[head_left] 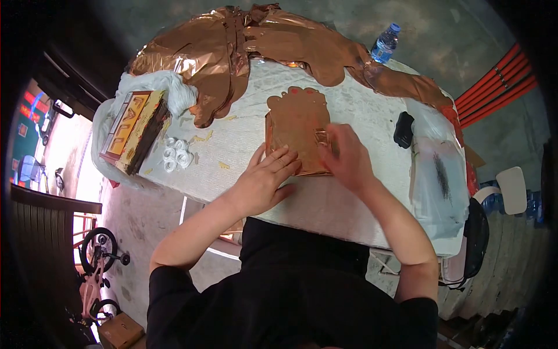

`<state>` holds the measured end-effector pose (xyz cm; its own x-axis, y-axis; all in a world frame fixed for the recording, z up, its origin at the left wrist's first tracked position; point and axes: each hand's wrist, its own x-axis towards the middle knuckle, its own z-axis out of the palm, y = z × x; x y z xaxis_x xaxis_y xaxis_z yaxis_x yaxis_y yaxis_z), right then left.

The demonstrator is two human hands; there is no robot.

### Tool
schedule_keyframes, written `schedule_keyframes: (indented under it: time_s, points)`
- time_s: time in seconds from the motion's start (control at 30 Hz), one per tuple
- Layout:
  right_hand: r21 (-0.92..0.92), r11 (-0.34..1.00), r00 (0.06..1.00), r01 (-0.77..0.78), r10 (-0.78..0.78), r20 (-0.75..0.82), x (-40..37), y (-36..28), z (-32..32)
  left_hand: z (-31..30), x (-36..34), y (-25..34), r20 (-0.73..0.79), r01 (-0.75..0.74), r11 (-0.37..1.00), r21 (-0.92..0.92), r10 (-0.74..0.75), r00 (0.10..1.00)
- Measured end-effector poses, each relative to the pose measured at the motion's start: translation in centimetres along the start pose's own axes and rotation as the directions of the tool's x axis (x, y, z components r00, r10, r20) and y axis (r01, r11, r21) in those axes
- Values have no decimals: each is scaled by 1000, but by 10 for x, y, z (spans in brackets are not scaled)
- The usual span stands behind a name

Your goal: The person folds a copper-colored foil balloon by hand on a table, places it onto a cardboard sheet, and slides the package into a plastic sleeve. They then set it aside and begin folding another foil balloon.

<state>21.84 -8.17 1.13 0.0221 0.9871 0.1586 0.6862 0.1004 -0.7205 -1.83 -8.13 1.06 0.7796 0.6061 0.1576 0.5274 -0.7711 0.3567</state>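
A person in a black short-sleeved top leans over a white-covered table (349,215), both bare hands on a flat, copper-coloured foil piece (295,119) lying near the middle of the tabletop, its scalloped upper edge pointing away from the wearer. The left hand (264,179) lies open and palm down, fingers spread, with the fingertips resting on the foil's lower left corner. The right hand (347,158) rests palm down on the foil's right edge with its fingers bent toward a small creased flap (321,137); whether it pinches the flap or only presses on it cannot be told from this view. Beyond the hands, a large heap of crumpled copper foil (215,55) spreads across the far side of the table and trails along its right rim. A plastic water bottle (385,43) with a blue cap stands at the far right corner. To the left lie a flat yellow and red box (132,131), partly on a white bundle (168,87), and just beside it a cluster of small white rolls (176,154). To the right of the hands sit a black object (403,129) and a clear plastic bag (439,180). A small bicycle (99,262) stands on the floor at lower left
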Motion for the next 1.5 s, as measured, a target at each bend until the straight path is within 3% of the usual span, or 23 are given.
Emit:
schedule_keyframes:
  time_s: [0.03, 0.07, 0.1, 0.17, 0.27, 0.33, 0.43, 0.47, 0.53, 0.6, 0.7, 0.8, 0.93, 1.0, 1.13, 1.2, 1.23, 1.3, 1.33, 1.4, 1.43, 1.5]
  points:
    - [-180, 943, 959, 280, -282, 17, -5, 0, 1, 1, 1, -1, 0, -1, 1000, 0, 1, 1000]
    - [-341, 779, 842, 526, -533, 84, -8, 0, 3, 2, 2, -3, -10, -5, 1000, -9, 5, 1000]
    - [-341, 780, 844, 524, -531, 82, -10, 0, 6, 2, 2, -4, -18, -10, 1000, -17, 9, 1000]
    - [-414, 712, 824, 566, -498, 270, -13, 1, 12, 2, 3, -4, -17, -15, 1000, -12, 14, 1000]
    - [-397, 778, 868, 486, -380, 318, -14, 8, 17, 2, 2, -5, -41, -18, 999, -28, 16, 999]
    - [-391, 775, 863, 496, -391, 320, -15, 10, 17, 0, -1, -7, -59, -21, 998, -52, 18, 998]
    - [-391, 778, 864, 492, -382, 328, -15, 8, 14, -8, -8, -34, -302, 21, 961, -275, -108, 947]
    - [-393, 781, 866, 486, -369, 337, -15, 7, 14, -9, -10, -45, -301, 28, 961, -274, -113, 947]
    - [-388, 777, 861, 495, -376, 344, -14, 8, 15, -18, -12, -57, -196, 57, 980, -189, -94, 976]
    - [-384, 772, 853, 507, -386, 351, -13, 8, 16, -20, -10, -56, -204, 27, 981, -191, -66, 977]
    - [-399, 772, 860, 495, -368, 354, -12, 9, 15, -20, -6, -62, -115, -120, 987, -103, 108, 987]
    - [-383, 769, 850, 513, -392, 351, -13, 8, 15, -17, -3, -65, -62, -140, 989, -51, 137, 989]
    - [-391, 779, 859, 491, -359, 364, -13, 5, 14, -22, 5, -65, -61, -217, 974, -63, 214, 975]
    - [-384, 780, 858, 493, -366, 360, -12, 5, 14, -27, 10, -65, 42, -224, 971, -87, 228, 973]
    - [-371, 789, 861, 489, -368, 351, -12, 6, 14, -27, 16, -72, 63, -273, 956, -106, 280, 958]
    - [-371, 791, 863, 486, -366, 349, -13, 5, 14, -26, 17, -70, -31, -121, 924, -364, 118, 993]
    - [-376, 791, 864, 483, -361, 350, -13, 4, 13, -27, 19, -68, -30, -121, 923, -366, 119, 993]
    - [-382, 791, 867, 478, -353, 353, -14, 4, 13, -31, 24, -63, 185, 258, 650, -715, -179, 966]
    - [-373, 794, 864, 481, -358, 353, -14, 4, 14, -29, 23, -62, 184, 257, 649, -716, -179, 966]
    - [-367, 792, 861, 489, -369, 351, -12, 4, 13, -23, 23, -63, 75, 127, 884, -450, -105, 992]
    - [-376, 788, 861, 488, -361, 359, -12, 4, 13, -19, 23, -66, 70, 125, 885, -449, -105, 992]
    - [-385, 783, 859, 488, -355, 367, -12, 3, 13, -13, 23, -71, 40, -95, 960, -263, 109, 993]
